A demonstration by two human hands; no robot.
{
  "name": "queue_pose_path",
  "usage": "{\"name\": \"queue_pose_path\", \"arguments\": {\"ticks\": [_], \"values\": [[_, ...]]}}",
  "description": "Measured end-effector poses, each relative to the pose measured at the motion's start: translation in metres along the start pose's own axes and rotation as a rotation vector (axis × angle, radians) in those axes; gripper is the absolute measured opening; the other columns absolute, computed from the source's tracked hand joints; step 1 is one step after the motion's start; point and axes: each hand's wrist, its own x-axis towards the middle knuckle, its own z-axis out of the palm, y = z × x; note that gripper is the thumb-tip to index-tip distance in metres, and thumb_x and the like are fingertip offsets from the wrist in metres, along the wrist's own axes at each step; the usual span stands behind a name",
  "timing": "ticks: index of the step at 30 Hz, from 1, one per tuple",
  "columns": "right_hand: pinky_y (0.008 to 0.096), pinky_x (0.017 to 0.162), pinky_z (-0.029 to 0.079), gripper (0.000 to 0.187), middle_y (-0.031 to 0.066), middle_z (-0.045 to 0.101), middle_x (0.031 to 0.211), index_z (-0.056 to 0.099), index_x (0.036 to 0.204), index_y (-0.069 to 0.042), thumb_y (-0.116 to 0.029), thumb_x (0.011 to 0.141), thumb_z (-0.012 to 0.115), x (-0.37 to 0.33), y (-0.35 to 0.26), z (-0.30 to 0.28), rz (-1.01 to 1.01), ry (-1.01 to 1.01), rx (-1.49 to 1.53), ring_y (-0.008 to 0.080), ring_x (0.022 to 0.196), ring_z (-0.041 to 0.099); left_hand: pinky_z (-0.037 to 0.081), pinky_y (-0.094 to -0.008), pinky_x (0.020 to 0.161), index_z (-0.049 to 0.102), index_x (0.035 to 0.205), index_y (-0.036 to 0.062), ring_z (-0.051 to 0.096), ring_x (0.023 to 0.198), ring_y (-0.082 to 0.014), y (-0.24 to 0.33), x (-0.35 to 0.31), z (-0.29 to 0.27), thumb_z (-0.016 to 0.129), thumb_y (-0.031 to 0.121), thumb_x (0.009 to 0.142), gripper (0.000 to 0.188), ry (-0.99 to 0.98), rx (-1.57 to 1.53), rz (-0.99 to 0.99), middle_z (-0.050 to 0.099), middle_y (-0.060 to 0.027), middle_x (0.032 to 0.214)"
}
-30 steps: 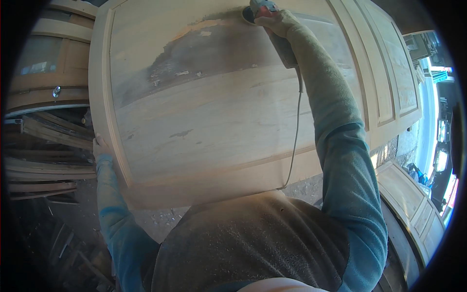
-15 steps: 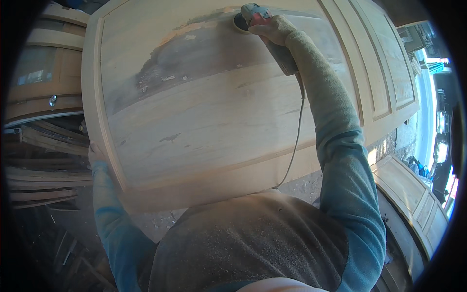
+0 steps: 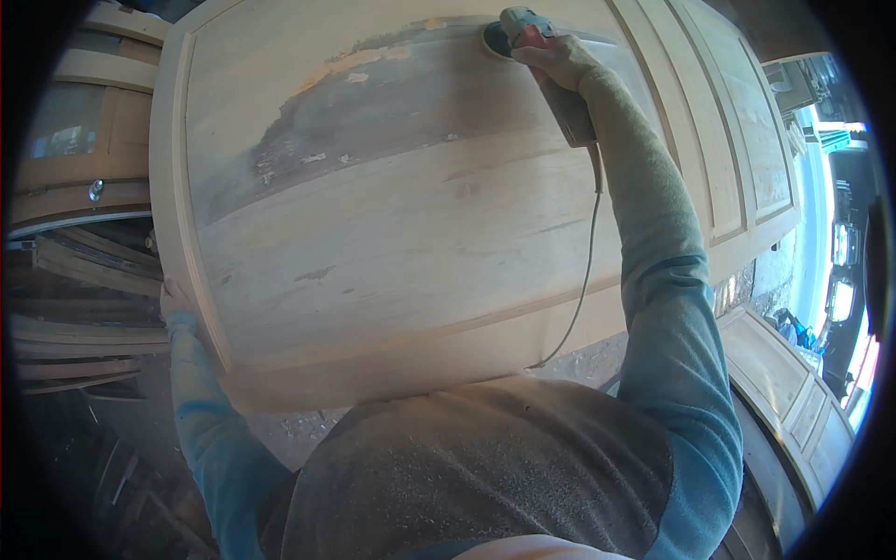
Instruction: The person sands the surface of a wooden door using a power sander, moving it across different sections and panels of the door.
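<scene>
A large pale wooden door (image 3: 392, 247) with framed panels lies flat before me. Grey-brown discoloured paint or finish covers the far part of its big panel, edged by an orange-tan strip. My right hand (image 3: 560, 61) is wrapped round an angle grinder-style sander (image 3: 567, 107), whose round disc (image 3: 497, 40) rests at the panel's far side, right of the middle. Its grey cord (image 3: 590, 252) trails down over the near edge. At the door's left edge my left hand (image 3: 175, 301) grips the frame, its fingers partly hidden.
Stacked wooden frames and boards (image 3: 93, 331) crowd the left side, with a glazed door (image 3: 107, 131) bearing a metal knob above them. Another panelled door (image 3: 789, 373) leans at the lower right. Debris litters the floor (image 3: 299, 429) by my body.
My right hand has slid the sander to the right across the far part of the panel, its cord swinging along. The left hand keeps its hold on the door's edge.
</scene>
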Motion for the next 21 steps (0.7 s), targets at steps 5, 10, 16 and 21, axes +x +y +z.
{"name": "queue_pose_path", "arguments": {"ticks": [5, 10, 16, 21], "values": [[0.0364, 0.076, 0.051, 0.068, 0.0126, 0.07, 0.09, 0.072, 0.102, -0.004, -0.063, 0.067, 0.071, -0.005, 0.017, -0.021, 0.086, 0.138, -0.048, 0.0243, 0.085, 0.067, 0.047, -0.0451, 0.089, 0.06, 0.122, -0.0012, 0.062, 0.104, -0.0419, -0.034, 0.009, -0.006, 0.031, 0.056, 0.1, 0.068, 0.017, 0.008, 0.007, 0.066, -0.025, 0.111], [0.036, 0.077, 0.05, 0.075, 0.0137, 0.069, 0.096, 0.07, 0.107, -0.002, -0.063, 0.063, 0.075, 0.006, 0.131, -0.082, 0.388, 0.131, 0.048, 0.0234, 0.088, 0.067, 0.046, -0.046, 0.09, 0.059, 0.123, -0.0022, 0.061, 0.105, -0.0433, -0.01, 0.01, 0.007, 0.03, 0.056, 0.1, 0.069, -0.025, -0.044, 0.014, 0.065, -0.0265, 0.112], [0.0369, 0.075, 0.05, 0.074, 0.0128, 0.069, 0.095, 0.07, 0.106, -0.004, -0.063, 0.063, 0.075, 0.035, 0.188, -0.087, 0.375, 0.177, 0.117, 0.0232, 0.084, 0.067, 0.046, -0.046, 0.091, 0.059, 0.123, -0.0042, 0.06, 0.107, -0.0436, -0.022, 0.01, -0.005, 0.03, 0.055, 0.1, 0.07, -0.01, 0.045, 0.029, 0.065, -0.0262, 0.114], [0.0366, 0.077, 0.05, 0.081, 0.0134, 0.069, 0.096, 0.068, 0.112, -0.003, -0.066, 0.062, 0.075, 0.03, 0.16, -0.093, 0.434, 0.177, 0.192, 0.0239, 0.086, 0.066, 0.046, -0.0458, 0.09, 0.059, 0.123, -0.0033, 0.061, 0.106, -0.0441, -0.027, 0.009, -0.002, 0.032, 0.054, 0.099, 0.068, 0.055, 0.052, 0.059, 0.065, -0.0266, 0.114]]}}
